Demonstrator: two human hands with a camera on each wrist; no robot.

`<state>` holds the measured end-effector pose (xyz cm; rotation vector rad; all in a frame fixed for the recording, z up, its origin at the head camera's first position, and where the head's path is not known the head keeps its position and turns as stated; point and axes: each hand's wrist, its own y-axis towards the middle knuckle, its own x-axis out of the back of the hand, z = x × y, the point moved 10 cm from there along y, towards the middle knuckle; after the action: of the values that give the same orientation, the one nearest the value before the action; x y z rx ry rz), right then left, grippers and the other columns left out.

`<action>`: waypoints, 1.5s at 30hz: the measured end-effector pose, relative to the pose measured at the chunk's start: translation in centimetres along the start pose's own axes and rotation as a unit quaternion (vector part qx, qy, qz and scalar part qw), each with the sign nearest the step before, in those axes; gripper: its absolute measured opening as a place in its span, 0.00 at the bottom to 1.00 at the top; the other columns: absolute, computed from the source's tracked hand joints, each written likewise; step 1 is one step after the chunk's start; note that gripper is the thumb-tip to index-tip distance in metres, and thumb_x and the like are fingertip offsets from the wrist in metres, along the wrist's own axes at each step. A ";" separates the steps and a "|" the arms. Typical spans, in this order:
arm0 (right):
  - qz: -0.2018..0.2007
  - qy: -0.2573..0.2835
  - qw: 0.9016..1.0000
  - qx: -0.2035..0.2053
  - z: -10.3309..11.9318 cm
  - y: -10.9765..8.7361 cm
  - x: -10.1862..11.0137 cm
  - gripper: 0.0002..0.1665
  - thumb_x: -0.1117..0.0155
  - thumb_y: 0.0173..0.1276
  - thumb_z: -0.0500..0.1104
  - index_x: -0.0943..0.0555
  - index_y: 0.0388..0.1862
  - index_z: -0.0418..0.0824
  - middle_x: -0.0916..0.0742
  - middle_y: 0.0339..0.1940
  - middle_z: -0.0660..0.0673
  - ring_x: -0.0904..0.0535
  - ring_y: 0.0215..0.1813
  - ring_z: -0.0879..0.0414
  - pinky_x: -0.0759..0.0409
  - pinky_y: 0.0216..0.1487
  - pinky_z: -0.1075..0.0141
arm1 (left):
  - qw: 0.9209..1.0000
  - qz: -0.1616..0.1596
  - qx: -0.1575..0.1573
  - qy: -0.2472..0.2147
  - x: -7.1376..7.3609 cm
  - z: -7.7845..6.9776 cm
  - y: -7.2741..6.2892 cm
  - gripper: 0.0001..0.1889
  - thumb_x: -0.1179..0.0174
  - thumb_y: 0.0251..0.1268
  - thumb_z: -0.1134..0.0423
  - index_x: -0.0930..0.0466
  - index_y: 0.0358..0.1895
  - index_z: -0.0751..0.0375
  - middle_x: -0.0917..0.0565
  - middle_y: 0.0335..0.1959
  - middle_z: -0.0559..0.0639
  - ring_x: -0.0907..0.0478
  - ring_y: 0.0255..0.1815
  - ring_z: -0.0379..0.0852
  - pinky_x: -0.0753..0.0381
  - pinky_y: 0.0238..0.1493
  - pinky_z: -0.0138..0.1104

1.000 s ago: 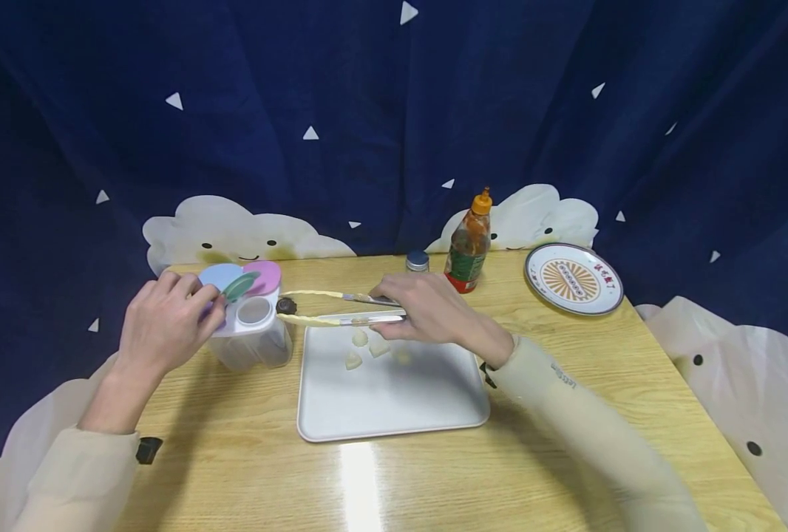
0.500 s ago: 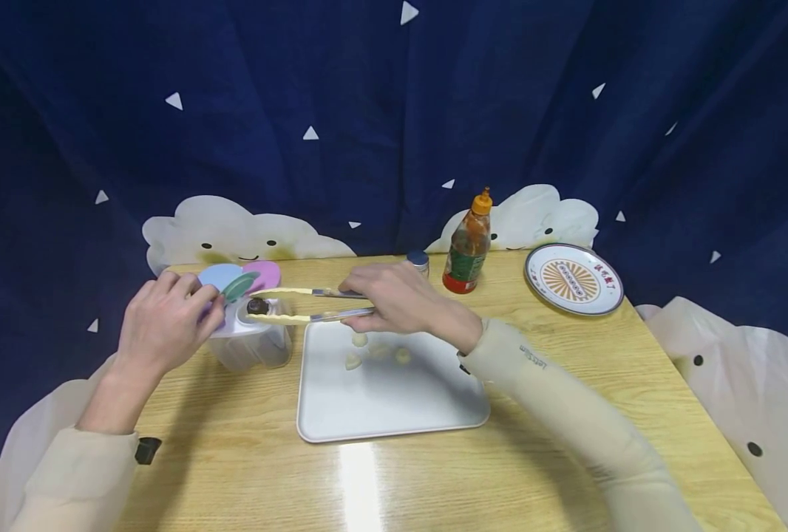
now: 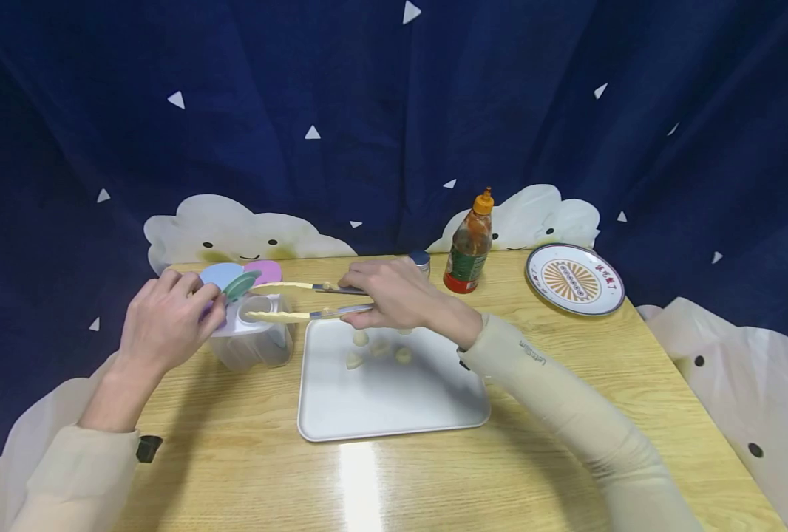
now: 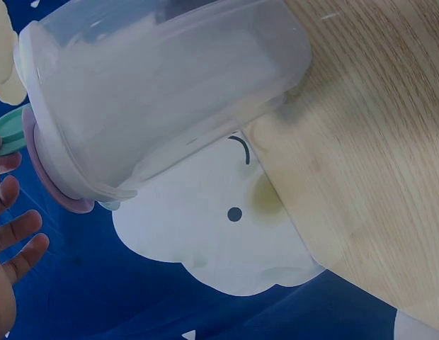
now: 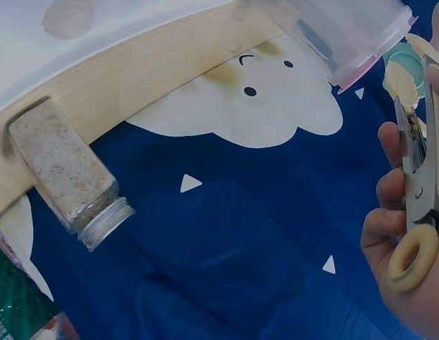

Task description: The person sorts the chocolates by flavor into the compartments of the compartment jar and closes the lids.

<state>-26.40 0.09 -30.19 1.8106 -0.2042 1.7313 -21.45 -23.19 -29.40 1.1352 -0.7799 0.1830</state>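
Observation:
My left hand (image 3: 168, 321) pinches a green flip lid (image 3: 241, 285) and holds it raised on a clear container (image 3: 248, 351) with a white top. Its blue lid (image 3: 221, 274) and pink lid (image 3: 265, 271) lie flat behind; a purple lid is mostly covered by my fingers. My right hand (image 3: 401, 293) grips metal tongs (image 3: 342, 311) with cream tips. The tips stand apart over the round opening under the green lid, and nothing shows between them. Through the container's wall a dark patch (image 5: 315, 39) is visible in the right wrist view.
A white tray (image 3: 394, 406) with several small pale pieces (image 3: 379, 347) lies in front. Behind it stand a jar of pale grains (image 5: 64, 159) and a red sauce bottle (image 3: 469, 255) with an orange cap. A patterned plate (image 3: 607, 301) sits at the back right.
My right hand has moved left with the tongs to the opening. The dark lump between their tips has gone from sight at the opening, and the tips have spread slightly. The left hand stays put.

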 end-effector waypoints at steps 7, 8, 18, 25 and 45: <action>-0.009 0.006 0.999 -0.032 -1.1 -2.5 0.5 0.27 0.26 0.63 0.64 0.13 0.53 0.49 0.14 0.36 0.54 0.23 0.31 0.61 0.34 0.22 0.68 | 1.000 -0.001 0.001 0.001 0.0 0.0 0.1 0.20 0.54 0.73 0.55 0.18 0.31 0.65 0.19 0.26 0.62 0.25 0.30 0.65 0.30 0.25 0.48; -0.013 0.006 0.999 -0.036 -1.3 -3.0 0.7 0.28 0.26 0.62 0.65 0.12 0.53 0.49 0.14 0.35 0.54 0.24 0.30 0.61 0.35 0.22 0.68 | 1.000 -0.001 0.002 0.001 0.0 0.0 0.1 0.20 0.54 0.73 0.55 0.18 0.32 0.65 0.18 0.26 0.62 0.25 0.30 0.65 0.30 0.25 0.48; -0.032 -0.016 0.997 -0.069 -3.2 -8.3 0.6 0.37 0.28 0.53 0.70 0.12 0.54 0.48 0.11 0.42 0.52 0.15 0.35 0.58 0.27 0.23 0.63 | 1.000 -0.020 0.005 -0.013 0.1 0.1 0.0 0.19 0.53 0.70 0.56 0.19 0.30 0.65 0.20 0.24 0.61 0.26 0.29 0.65 0.32 0.24 0.49; -0.030 -0.034 0.995 -0.094 -4.3 -11.4 0.4 0.42 0.24 0.48 0.72 0.13 0.55 0.47 0.10 0.44 0.49 0.13 0.38 0.55 0.22 0.26 0.60 | 0.999 -0.029 0.003 -0.016 0.2 0.0 0.0 0.18 0.53 0.70 0.56 0.19 0.29 0.65 0.21 0.23 0.61 0.27 0.29 0.64 0.32 0.24 0.49; -0.139 -0.081 0.976 -0.148 -6.6 -21.5 0.8 0.50 0.36 0.56 0.84 0.12 0.52 0.42 0.17 0.31 0.49 0.26 0.27 0.59 0.30 0.23 0.67 | 1.000 -0.023 0.009 -0.020 0.1 0.0 -0.1 0.19 0.53 0.70 0.56 0.19 0.30 0.65 0.19 0.26 0.63 0.25 0.31 0.66 0.29 0.26 0.50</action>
<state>-20.92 20.96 -36.71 1.6698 -0.2481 1.2867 -21.28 -23.27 -29.40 1.1745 -0.7879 0.1301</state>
